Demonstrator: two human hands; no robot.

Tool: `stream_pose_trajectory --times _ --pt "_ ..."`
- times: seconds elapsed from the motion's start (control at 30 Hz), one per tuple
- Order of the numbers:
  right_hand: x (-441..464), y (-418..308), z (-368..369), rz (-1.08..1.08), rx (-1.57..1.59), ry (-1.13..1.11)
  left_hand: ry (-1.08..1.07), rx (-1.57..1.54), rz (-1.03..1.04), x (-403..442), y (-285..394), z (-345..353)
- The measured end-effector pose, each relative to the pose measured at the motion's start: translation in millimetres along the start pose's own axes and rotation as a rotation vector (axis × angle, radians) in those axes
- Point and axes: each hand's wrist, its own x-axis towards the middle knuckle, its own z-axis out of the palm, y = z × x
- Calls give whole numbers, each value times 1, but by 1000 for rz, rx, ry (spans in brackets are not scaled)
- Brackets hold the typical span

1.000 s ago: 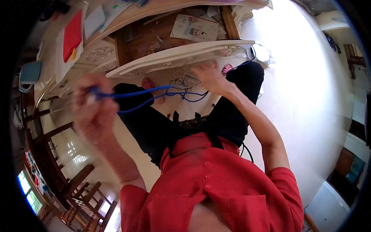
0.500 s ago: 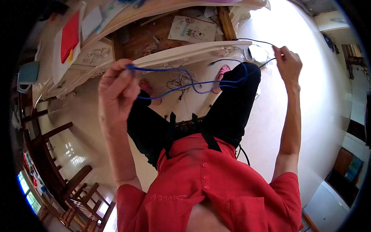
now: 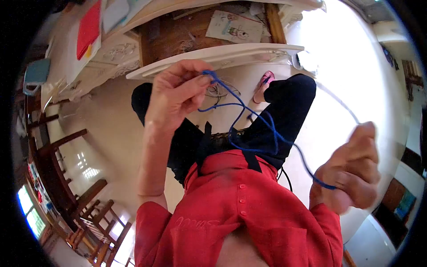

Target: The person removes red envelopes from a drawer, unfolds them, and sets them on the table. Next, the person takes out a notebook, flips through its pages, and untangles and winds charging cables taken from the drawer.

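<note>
A thin blue cable [image 3: 270, 119] hangs in loose, crossing loops between my two hands, above my lap. My left hand [image 3: 180, 91] pinches a doubled part of it between thumb and fingertips, in front of the open drawer. Lower at the right, my right hand [image 3: 349, 171] is closed round another length of the same cable. A blurred stretch of cord rises from the top of that hand across the bright floor. Whether the cable ends in plugs is not clear.
An open drawer [image 3: 213, 55] holds a drawn-on booklet [image 3: 233, 31] and small clutter. Tangled pale cords [image 3: 222, 89] lie on the floor beneath it. A red folder [image 3: 89, 31] rests on the desk at left. Wooden chairs [image 3: 100, 222] stand at lower left.
My right hand has come down and nearer to my body, drawing the cable with it. My left hand has shifted right. The loops now hang lower, over my lap.
</note>
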Motion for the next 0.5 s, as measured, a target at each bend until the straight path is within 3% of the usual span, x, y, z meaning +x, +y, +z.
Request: stream_pose_trajectory --times 0.1,0.23,0.5 --pt "-17 15 21 194 18 -316 -75 3 -11 0 -9 -3" --pt "-83 57 75 469 81 -457 -44 37 27 -2 -27 -2" --pt "-92 48 95 871 380 -322 -46 78 -31 -2 -54 11"
